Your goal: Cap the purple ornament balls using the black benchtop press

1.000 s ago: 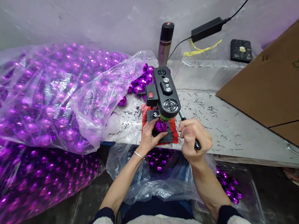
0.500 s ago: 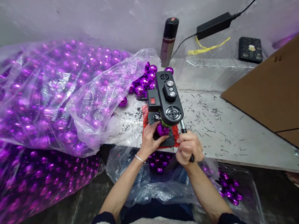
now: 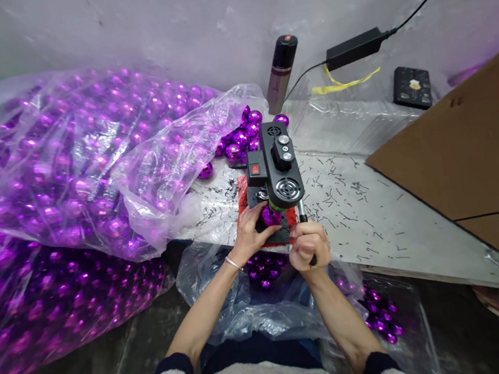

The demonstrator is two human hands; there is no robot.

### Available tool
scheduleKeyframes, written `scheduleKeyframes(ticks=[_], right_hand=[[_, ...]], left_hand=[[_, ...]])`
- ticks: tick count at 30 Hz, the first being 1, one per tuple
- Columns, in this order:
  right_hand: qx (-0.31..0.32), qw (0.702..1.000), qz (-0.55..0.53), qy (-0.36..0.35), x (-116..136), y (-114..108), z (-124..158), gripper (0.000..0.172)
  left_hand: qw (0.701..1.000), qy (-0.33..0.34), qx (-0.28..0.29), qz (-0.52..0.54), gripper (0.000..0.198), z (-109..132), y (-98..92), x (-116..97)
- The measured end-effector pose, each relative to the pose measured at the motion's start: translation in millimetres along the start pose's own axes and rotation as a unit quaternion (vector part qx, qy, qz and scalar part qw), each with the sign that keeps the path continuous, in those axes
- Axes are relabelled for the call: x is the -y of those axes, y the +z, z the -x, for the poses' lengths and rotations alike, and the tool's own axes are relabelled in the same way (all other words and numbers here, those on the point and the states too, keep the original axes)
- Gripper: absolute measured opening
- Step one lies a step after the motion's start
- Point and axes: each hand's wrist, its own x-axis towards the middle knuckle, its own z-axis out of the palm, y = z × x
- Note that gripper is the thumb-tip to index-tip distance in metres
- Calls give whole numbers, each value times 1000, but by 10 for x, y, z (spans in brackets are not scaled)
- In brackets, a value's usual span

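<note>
A shiny purple ball (image 3: pixel 271 216) sits under the front end of a black hand-lever machine (image 3: pixel 281 164). Thumb and fingers of my left hand (image 3: pixel 252 233) grip the ball from its left and near side. Fingers of my right hand (image 3: pixel 309 245) are wrapped round the lever (image 3: pixel 303 217) at the machine's right front. The machine carries a red switch, silver buttons and round vents, and stands on a red sheet (image 3: pixel 243 203). Its head hides the top of the ball.
Clear plastic bags full of purple balls (image 3: pixel 89 153) fill the left side. Several loose balls (image 3: pixel 241 139) lie behind the machine. A spray can (image 3: pixel 283 72) stands near the wall, a cardboard sheet (image 3: pixel 472 170) on the right. Short dark bits litter the table (image 3: pixel 350 217).
My right hand and the lever have shifted slightly left. My left hand stays on the ball in the same place.
</note>
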Motion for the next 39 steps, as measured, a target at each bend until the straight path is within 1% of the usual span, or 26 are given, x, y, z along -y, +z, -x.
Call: scheduleKeyframes(ticks=[2, 5, 7, 9, 10, 11, 12, 13, 14, 15, 16, 17, 18, 20, 21, 22, 23, 25, 26, 28, 29, 31, 33, 35, 37, 39], right_hand=[[-11, 999, 4, 34, 101, -30, -149, 33], [15, 995, 15, 96, 270, -88, -439, 32], [28, 993, 13, 116, 341, -124, -585, 31], [35, 993, 1, 111, 358, -149, -640, 30], [36, 994, -4, 104, 349, -157, -632, 30], [38, 995, -8, 97, 331, -161, -606, 29], [39, 995, -9, 90, 307, -162, -568, 29], [39, 996, -9, 83, 282, -160, -525, 29], [38, 996, -8, 79, 258, -157, -485, 29], [37, 996, -7, 76, 238, -154, -450, 29], [37, 996, -6, 75, 222, -152, -424, 29], [38, 996, -6, 74, 212, -150, -408, 29], [39, 996, -5, 74, 206, -150, -400, 30], [41, 997, -5, 69, 205, -151, -401, 30], [43, 997, -6, 64, 206, -151, -404, 30], [45, 997, -8, 59, 208, -152, -407, 30], [46, 997, -9, 55, 210, -152, -408, 30], [48, 997, -11, 52, 210, -154, -404, 29], [50, 997, -12, 53, 208, -156, -401, 28], [51, 997, -13, 56, 205, -161, -398, 28], [52, 997, -14, 56, 204, -164, -401, 28], [52, 997, -14, 56, 206, -171, -418, 28], [54, 997, -10, 56, 215, -172, -451, 29], [54, 997, -6, 60, 229, -166, -491, 29], [47, 997, -2, 61, 242, -155, -526, 29], [41, 997, 2, 58, 251, -144, -548, 29]], left_hand=[[1000, -2, -3, 5, 63, -26, -1, -11], [1000, 9, 3, 3, 61, 14, -1, -34], [999, 39, 1, -11, 57, 157, -2, -47], [995, 89, -1, -40, 54, 395, -7, -44], [991, 118, 4, -58, 55, 526, -13, -34], [987, 145, 10, -72, 63, 646, -25, -17], [983, 165, 19, -79, 77, 736, -46, 4], [981, 174, 26, -81, 90, 781, -80, 30], [982, 171, 29, -79, 99, 768, -130, 57], [985, 153, 22, -77, 101, 692, -198, 86], [990, 121, 5, -75, 94, 554, -283, 113], [994, 76, -28, -76, 79, 362, -381, 139], [993, 27, -80, -80, 67, 131, -488, 162], [977, -67, -186, -75, 56, -375, -697, 195], [964, -108, -229, -81, 50, -613, -787, 204], [949, -146, -260, -107, 44, -822, -862, 207], [942, -170, -257, -132, 39, -994, -921, 204], [935, -204, -247, -150, 33, -1223, -993, 185], [934, -221, -236, -152, 31, -1286, -1012, 169], [931, -256, -227, -125, 29, -1336, -1029, 126], [932, -271, -225, -80, 29, -1330, -1030, 99], [931, -285, -219, 59, 28, -1259, -1020, 35], [917, -287, -190, 201, 28, -1105, -992, -43], [901, -291, -149, 284, 30, -882, -949, -127], [878, -303, -104, 356, 33, -633, -900, -207], [840, -311, -60, 440, 38, -410, -851, -266]])
